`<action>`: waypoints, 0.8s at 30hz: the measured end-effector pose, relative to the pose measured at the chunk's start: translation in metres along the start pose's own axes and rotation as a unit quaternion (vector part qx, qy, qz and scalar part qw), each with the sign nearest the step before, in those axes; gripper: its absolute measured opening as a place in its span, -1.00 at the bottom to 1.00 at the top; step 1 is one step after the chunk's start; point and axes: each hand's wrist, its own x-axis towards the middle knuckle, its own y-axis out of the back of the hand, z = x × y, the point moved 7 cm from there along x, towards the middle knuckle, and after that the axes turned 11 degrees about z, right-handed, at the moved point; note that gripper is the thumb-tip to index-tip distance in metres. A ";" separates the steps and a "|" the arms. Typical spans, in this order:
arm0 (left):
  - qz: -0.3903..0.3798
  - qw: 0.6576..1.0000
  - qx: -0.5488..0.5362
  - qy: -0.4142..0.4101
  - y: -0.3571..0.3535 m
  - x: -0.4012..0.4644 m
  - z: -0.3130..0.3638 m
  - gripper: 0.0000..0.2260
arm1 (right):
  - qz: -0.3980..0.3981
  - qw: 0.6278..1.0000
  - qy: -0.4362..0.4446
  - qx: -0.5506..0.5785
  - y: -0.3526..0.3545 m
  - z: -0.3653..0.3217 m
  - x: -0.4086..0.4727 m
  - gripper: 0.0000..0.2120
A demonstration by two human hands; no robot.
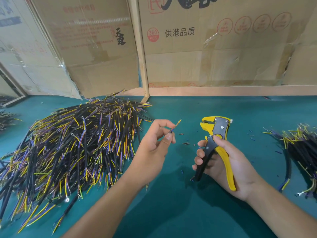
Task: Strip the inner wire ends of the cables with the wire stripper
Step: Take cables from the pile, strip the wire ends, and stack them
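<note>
My left hand (154, 148) pinches a short black cable (174, 128) between thumb and fingers, its coloured inner wire ends pointing up and right. The rest of that cable is hidden behind the hand. My right hand (228, 165) grips the yellow and black wire stripper (217, 134) by its handles, jaws pointing up and left. A gap of bare table separates the stripper's jaws from the cable's tip.
A big heap of black cables (73, 146) with yellow, blue and brown ends fills the left of the green table (171, 212). A smaller cable pile (301, 155) lies at the right edge. Cut insulation bits (186, 143) dot the middle. Cardboard boxes (205, 48) wall off the back.
</note>
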 end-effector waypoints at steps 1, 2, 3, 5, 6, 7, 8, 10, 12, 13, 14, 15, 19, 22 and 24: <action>-0.002 1.000 -0.004 0.002 0.000 0.000 0.000 -0.85 | -0.002 1.000 -0.001 -0.003 -0.001 0.001 -0.001 -0.62; -0.004 1.000 -0.010 0.004 -0.001 -0.001 0.001 -0.85 | -0.004 1.000 -0.002 -0.006 -0.002 0.002 -0.002 -0.62; -0.008 1.000 -0.015 0.007 -0.001 -0.001 0.001 -0.85 | -0.005 1.000 -0.003 -0.010 -0.003 0.003 -0.003 -0.62; -0.015 1.000 -0.025 0.011 -0.003 -0.002 0.003 -0.85 | -0.007 1.000 -0.004 -0.015 -0.005 0.005 -0.004 -0.62; -0.019 0.999 -0.030 0.013 -0.003 -0.003 0.004 -0.84 | -0.008 1.000 -0.005 -0.018 -0.005 0.005 -0.004 -0.62; -0.021 0.999 -0.035 0.014 -0.004 -0.003 0.005 -0.83 | -0.009 1.000 -0.006 -0.022 -0.006 0.006 -0.004 -0.62; -0.024 0.999 -0.037 0.014 -0.004 -0.004 0.006 -0.84 | -0.010 1.000 -0.007 -0.025 -0.006 0.007 -0.004 -0.62; -0.027 0.999 -0.037 0.009 -0.005 -0.004 0.008 -0.84 | -0.014 0.999 -0.007 -0.028 -0.007 0.007 -0.005 -0.62; -0.028 0.999 -0.032 0.002 -0.005 -0.004 0.008 -0.84 | -0.019 0.999 -0.005 -0.033 -0.007 0.008 -0.006 -0.62; -0.028 0.999 -0.029 -0.001 -0.005 -0.004 0.008 -0.84 | -0.021 0.999 -0.005 -0.036 -0.008 0.008 -0.006 -0.62; -0.026 0.999 -0.024 -0.002 -0.004 -0.003 0.008 -0.83 | -0.023 0.999 -0.005 -0.039 -0.008 0.009 -0.007 -0.62; -0.022 1.000 -0.018 -0.002 -0.003 -0.003 0.008 -0.83 | -0.026 0.999 -0.007 -0.043 -0.009 0.009 -0.007 -0.62; -0.004 1.000 0.003 -0.026 -0.001 -0.003 0.011 -0.92 | -0.035 0.998 -0.011 -0.049 -0.013 0.012 -0.009 -0.62; -0.007 0.999 0.001 -0.039 -0.001 -0.004 0.014 -0.88 | -0.038 0.998 -0.014 -0.052 -0.015 0.013 -0.010 -0.62; -0.008 1.000 -0.005 -0.028 -0.002 -0.004 0.013 -0.86 | -0.039 0.998 -0.017 -0.052 -0.015 0.014 -0.010 -0.62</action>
